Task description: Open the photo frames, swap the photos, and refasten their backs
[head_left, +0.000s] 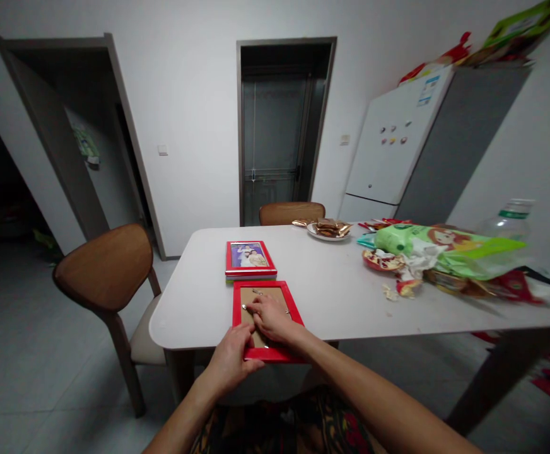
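A red picture frame (238,320) lies face down at the table's near edge, with its brown backing board (273,294) facing up. My left hand (233,353) grips the lower left corner of this frame, fingers on top and thumb along the near side. Across the backing reaches my right hand (271,318), its bent fingertips against a small metal clip (244,307) on the left side. Other small metal clips show at the top and right of the backing. Just beyond lies a second red frame (250,256), face up with a photo, apparently stacked on something.
On the white table (185,296), a plate (328,238) of wrapped snacks stands at the back. Green packaging (450,249), fruit peel (383,260), crumpled tissue and a clear bottle (506,227) crowd the right side. Wooden chairs stand left (109,271) and behind (292,213).
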